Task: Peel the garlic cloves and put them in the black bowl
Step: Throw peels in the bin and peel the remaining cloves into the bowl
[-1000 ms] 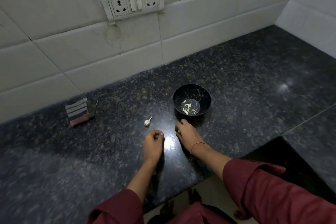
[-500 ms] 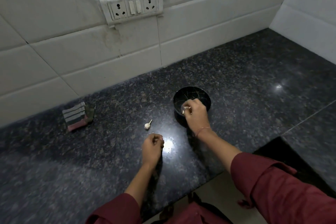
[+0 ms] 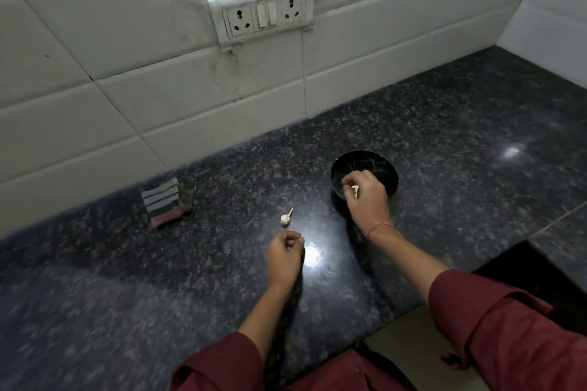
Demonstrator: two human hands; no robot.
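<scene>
1. maroon sleeves [image 3: 508, 336] frame the bottom edge as a person leans over a dark speckled stone counter [image 3: 460, 136].
2. the left hand [image 3: 284, 255] rests on the counter beside a bright glare spot, fingers curled into a fist with nothing visible in it.
3. just beyond it, a loose garlic piece [image 3: 286, 218] with a short stem lies alone on the stone.
4. the right hand [image 3: 365, 197], a thin thread at its wrist, pinches a pale garlic clove [image 3: 355, 190] at the fingertips, held over the near rim of the black bowl [image 3: 378, 165].
5. a folded striped cloth [image 3: 165, 204] lies to the left, near the wall.
6. a white socket panel [image 3: 263, 17] is mounted on the tiled wall [image 3: 95, 111] behind.
</scene>
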